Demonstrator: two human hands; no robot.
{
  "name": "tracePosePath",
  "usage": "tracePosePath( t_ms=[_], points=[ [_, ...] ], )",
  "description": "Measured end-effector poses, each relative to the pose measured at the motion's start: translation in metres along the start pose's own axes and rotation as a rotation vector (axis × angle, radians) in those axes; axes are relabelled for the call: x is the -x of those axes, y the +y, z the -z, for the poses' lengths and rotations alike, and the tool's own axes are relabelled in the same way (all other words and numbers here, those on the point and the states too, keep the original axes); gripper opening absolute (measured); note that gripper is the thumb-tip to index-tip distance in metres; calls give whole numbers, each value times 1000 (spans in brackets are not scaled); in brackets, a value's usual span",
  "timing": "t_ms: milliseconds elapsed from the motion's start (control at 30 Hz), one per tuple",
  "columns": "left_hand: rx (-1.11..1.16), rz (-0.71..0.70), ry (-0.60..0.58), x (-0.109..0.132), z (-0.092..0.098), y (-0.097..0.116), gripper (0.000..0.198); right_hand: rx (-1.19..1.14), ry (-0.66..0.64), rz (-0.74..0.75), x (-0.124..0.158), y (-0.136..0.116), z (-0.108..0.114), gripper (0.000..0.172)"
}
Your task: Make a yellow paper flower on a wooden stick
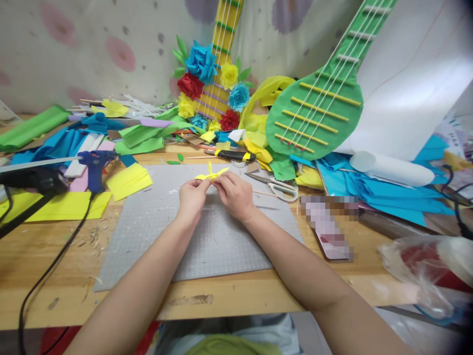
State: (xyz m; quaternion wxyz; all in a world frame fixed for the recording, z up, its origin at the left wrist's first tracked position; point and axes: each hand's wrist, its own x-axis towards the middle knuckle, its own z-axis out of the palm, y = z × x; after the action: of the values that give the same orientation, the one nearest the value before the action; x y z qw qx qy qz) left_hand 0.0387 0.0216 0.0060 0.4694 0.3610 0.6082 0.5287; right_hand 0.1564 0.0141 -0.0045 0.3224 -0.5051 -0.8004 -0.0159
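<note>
Wooden table (pixel 44 281) carries grey cutting mat (pixel 221 241), scissors (pixel 275 186), glue gun (pixel 94 165).

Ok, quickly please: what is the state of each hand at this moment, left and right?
Left hand: closed, fingertips pinching the small yellow folded paper piece.
Right hand: closed, pinching the same yellow paper piece from the other side.

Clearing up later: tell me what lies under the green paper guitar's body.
Under the green paper guitar lie green scraps, yellow paper and blue sheets, poking out below its lower edge. What lies further beneath its body is covered.
</note>
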Motion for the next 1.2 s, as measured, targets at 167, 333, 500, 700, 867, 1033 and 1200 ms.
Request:
tracePosePath(
  t_ms=[167, 333, 500, 700, 867, 1033, 1200],
  points=[
    [-145, -104, -94, 4, 3, -2, 23, 11, 49, -35, -2, 7, 3, 24],
    [-702, -647, 39, 8, 8, -5, 20, -14, 63, -89, -2, 9, 3, 20],
    [-882, -805, 50, 6, 5, -8, 11, -30, 37, -118, -1, 4, 2, 17],
    [-882, -657, 57, 6, 0, -11, 16, -40, 67, -178, -2, 0, -1, 17],
    [-784, -603, 76, 6, -4, -13, 18, -42, 128, -190, -3, -1, -4, 16],
    [-619, -468, 63, 4, -4, -16, 22, -30, 125, -138, -3, 3, -7, 19],
    [-591, -438, 61, 4, -4, -16, 20, -19, 84, -102, -4, 6, -7, 20]
  ],
)
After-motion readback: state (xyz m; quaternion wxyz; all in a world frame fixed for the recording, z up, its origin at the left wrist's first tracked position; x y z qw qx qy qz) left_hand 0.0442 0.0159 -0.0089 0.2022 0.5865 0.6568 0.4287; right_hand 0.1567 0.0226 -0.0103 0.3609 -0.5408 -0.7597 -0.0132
